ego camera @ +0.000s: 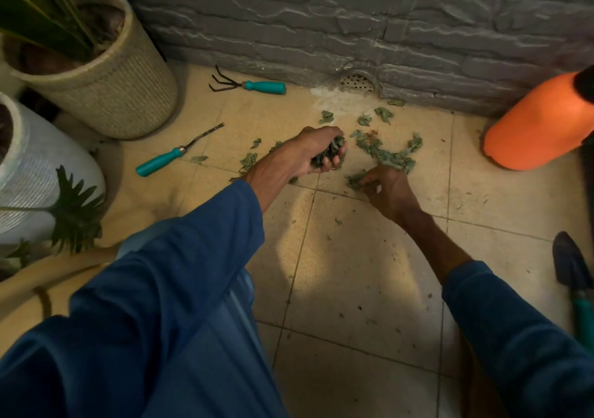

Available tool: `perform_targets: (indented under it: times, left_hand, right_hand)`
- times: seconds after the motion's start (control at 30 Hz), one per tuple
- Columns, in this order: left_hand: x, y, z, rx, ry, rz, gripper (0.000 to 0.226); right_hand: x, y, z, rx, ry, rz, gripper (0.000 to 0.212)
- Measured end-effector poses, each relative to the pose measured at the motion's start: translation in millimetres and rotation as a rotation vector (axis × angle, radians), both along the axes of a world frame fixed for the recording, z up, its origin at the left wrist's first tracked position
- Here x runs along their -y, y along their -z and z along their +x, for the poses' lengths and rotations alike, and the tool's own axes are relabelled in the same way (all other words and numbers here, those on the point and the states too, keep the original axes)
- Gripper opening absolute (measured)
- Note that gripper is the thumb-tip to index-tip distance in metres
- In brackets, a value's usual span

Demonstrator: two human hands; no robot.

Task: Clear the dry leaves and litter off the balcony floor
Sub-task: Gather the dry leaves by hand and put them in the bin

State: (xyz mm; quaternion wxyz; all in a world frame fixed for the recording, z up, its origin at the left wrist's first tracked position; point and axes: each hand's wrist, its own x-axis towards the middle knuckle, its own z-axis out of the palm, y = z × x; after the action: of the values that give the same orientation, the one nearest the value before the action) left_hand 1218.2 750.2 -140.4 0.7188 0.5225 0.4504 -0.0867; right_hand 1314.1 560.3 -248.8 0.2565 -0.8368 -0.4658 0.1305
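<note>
The beige tiled floor [353,273] runs up to a grey stone-pattern wall [321,16] along its far edge. In the far left corner stands a woven planter [122,90] holding soil and long green fronds, and just beside it at the left edge is a white ribbed pot [41,167] with a dark leafy sprig in front. An orange sprayer bottle [540,122] lies tilted at the far right edge, against the wall. Both arms in blue sleeves reach toward the far middle of the floor. The left grip [316,152] is curled closed round a bunch of dry leaves [389,155], raised just above the tiles. The right grip [389,192] is down on the floor with bent fingertips touching a small clump; whether it pinches the clump cannot be told. Most of the leaves lie scattered on the tiles near the far edge, between the two grips and the wall. A dark trowel [572,266] lies at the right edge. A teal-handled weeder [170,157] lies near the woven planter, and a teal-handled hand rake [254,85] lies by the wall. A small perforated drain [356,82] sits at the wall's foot.
</note>
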Motion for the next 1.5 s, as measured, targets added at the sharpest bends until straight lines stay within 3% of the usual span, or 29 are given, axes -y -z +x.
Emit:
perform_targets:
  times: [0.33,0.83,1.03,1.2,1.4,1.5]
  left_hand:
    - [-2,-1,-3,0.004,0.011,0.022,0.020]
    - [0,-4,-2,-0.006,0.032,0.025,0.020]
    - [2,-5,-2,0.002,0.044,0.040,0.021]
    - [3,-6,-2,0.003,0.061,0.052,0.022]
    - [2,-7,-4,0.003,0.061,0.058,0.021]
    - [3,-7,-5,0.004,0.063,0.060,0.020]
  right_hand:
    - [19,9,-27,0.056,-0.034,-0.084,0.018]
    - [42,-15,1,-0.012,0.030,0.028,0.026]
    - [21,-17,-4,-0.023,-0.136,-0.118,0.017]
    - [7,6,-22,-0.097,0.056,-0.245,0.019]
    - [17,6,-36,0.110,0.136,-0.235,0.029]
    - [21,3,-31,0.065,0.125,-0.123,0.031]
